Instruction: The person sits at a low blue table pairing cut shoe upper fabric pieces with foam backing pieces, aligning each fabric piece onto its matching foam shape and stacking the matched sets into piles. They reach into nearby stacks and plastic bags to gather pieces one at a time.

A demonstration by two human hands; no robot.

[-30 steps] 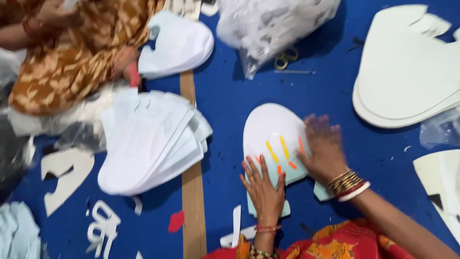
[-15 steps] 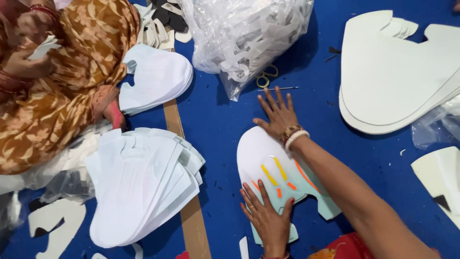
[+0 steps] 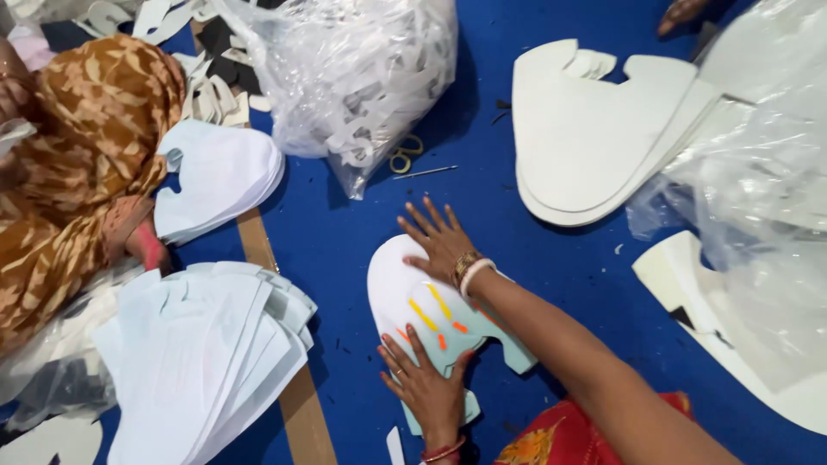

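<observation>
A white foam cutout (image 3: 405,297) with yellow and orange stripes and a pale green underside lies on the blue floor sheet. My left hand (image 3: 426,383) presses flat on its near end, fingers spread. My right hand (image 3: 439,241), wearing bangles, rests flat with fingers apart on the cutout's far rounded end. Neither hand grips anything.
A fanned stack of white cutouts (image 3: 202,353) lies at left, another stack (image 3: 215,176) beyond it. A person in an orange patterned garment (image 3: 77,155) sits at left. A plastic bag of scraps (image 3: 353,77), scissors (image 3: 403,157), large white shapes (image 3: 594,129) and clear plastic (image 3: 767,172) lie around.
My right hand has drawn back from the far floor onto the cutout's rounded end. The view has moved closer.
</observation>
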